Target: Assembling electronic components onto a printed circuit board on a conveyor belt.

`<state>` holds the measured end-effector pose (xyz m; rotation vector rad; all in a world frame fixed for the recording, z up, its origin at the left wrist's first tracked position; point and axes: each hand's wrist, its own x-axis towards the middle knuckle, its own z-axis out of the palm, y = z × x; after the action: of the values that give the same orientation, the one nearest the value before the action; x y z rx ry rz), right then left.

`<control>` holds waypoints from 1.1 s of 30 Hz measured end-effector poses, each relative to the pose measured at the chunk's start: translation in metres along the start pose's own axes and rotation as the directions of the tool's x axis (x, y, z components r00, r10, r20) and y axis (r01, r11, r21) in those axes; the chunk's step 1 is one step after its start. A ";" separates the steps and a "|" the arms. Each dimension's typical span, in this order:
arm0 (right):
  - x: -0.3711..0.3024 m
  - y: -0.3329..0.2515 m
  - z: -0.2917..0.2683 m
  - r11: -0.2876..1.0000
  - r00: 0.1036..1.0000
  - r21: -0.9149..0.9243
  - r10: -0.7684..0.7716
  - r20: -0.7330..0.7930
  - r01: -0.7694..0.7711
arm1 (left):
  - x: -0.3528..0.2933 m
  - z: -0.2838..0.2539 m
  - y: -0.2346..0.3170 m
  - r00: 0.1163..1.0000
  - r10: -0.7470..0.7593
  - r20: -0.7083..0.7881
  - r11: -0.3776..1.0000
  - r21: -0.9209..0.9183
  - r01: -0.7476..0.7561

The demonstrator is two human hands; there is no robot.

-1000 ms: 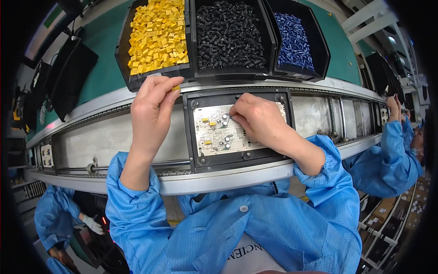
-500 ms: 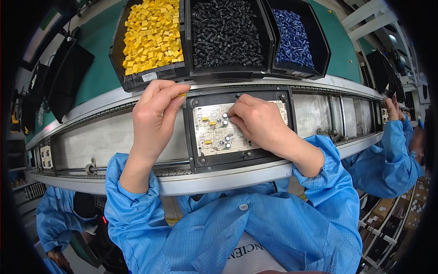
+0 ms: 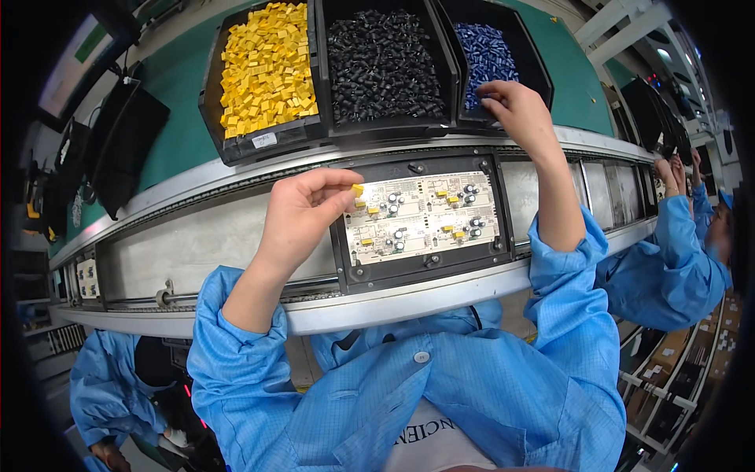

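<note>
My left hand [image 3: 307, 216] pinches a small yellow box capacitor [image 3: 358, 190] between thumb and fingertips. It is held just above the upper left corner of a pale circuit board panel [image 3: 409, 253]. The panel sits in a black frame [image 3: 464, 264] and carries several yellow capacitors and round black ones with silver tops. At the front of the right-hand bin, my right hand [image 3: 523, 118] reaches over small blue cylindrical components [image 3: 484, 55]. Its fingers are bent with a gap to the thumb, and no part shows between them.
Beyond the rail, a bin of yellow capacitors [image 3: 267, 71] and one of black cylindrical capacitors [image 3: 385, 71] stand side by side on a green table [image 3: 177, 94]. The conveyor rail [image 3: 377, 309] runs along my front. Co-workers in blue sleeves [image 3: 657, 279] are at right and lower left.
My right hand has left the board and moved up and right to the blue components. My left hand, still pinching the yellow capacitor, has come lower and right, over the board's corner.
</note>
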<state>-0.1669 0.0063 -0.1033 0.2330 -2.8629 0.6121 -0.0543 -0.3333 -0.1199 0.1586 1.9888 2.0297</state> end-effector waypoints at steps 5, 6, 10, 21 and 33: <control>0.006 0.007 -0.001 0.989 0.983 0.111 0.078 0.168 -0.098 | 0.000 0.002 0.002 0.999 -0.026 0.043 1.000 0.002 0.026; 0.006 0.006 -0.001 0.989 0.984 0.117 0.069 0.163 -0.089 | 0.000 0.004 0.003 0.998 -0.037 0.050 0.999 0.010 0.036; 0.006 0.011 0.005 0.992 0.997 0.108 -0.066 0.049 0.060 | -0.005 0.022 0.011 0.974 0.034 0.225 0.904 0.410 -0.126; 0.013 0.030 0.012 0.981 0.982 0.125 -0.160 0.104 0.146 | -0.012 0.048 0.023 0.933 0.149 0.329 0.518 0.777 -0.357; 0.010 0.025 0.011 0.948 0.982 0.265 -0.148 -0.116 0.174 | -0.008 0.064 0.026 0.907 0.128 0.401 0.315 0.851 -0.421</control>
<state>-0.1832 0.0232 -0.1204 0.4621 -2.6275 0.9579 -0.0318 -0.2738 -0.0907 1.0233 2.7884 0.5937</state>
